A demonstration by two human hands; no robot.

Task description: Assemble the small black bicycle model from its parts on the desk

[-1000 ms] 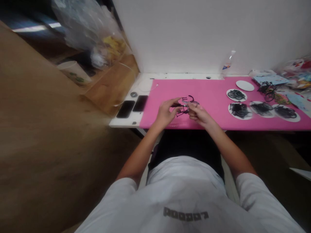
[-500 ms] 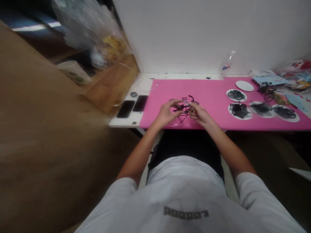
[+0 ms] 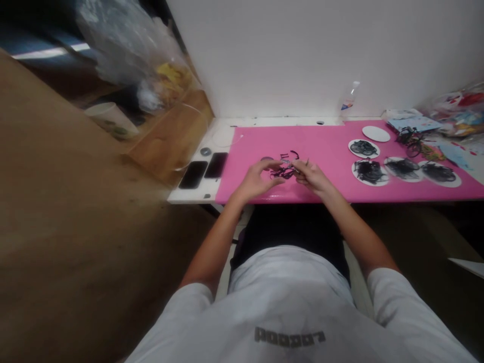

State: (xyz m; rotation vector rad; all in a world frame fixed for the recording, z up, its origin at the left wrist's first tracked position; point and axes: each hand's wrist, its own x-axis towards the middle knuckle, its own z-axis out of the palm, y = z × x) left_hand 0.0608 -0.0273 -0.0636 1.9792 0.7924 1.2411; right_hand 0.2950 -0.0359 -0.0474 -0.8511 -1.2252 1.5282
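A small black wire-like frame piece (image 3: 283, 173) is held between both my hands above a pink mat (image 3: 325, 151). My left hand (image 3: 257, 180) pinches its left side with curled fingers. My right hand (image 3: 312, 176) grips its right end, together with a thin metal tool that I cannot make out clearly. A few loose black curved parts (image 3: 290, 154) lie on the mat just behind my hands.
Several white round plates with black parts (image 3: 368, 171) sit on the mat's right; one plate (image 3: 375, 133) is bare. Two dark phones (image 3: 206, 169) lie on the white desk edge at left. A clear bottle (image 3: 348, 101) stands by the wall. Colourful packets (image 3: 454, 113) fill the far right.
The black piece has been turned and brought lower between my hands. The view has shifted slightly; both hands stay together at the same spot on the mat.
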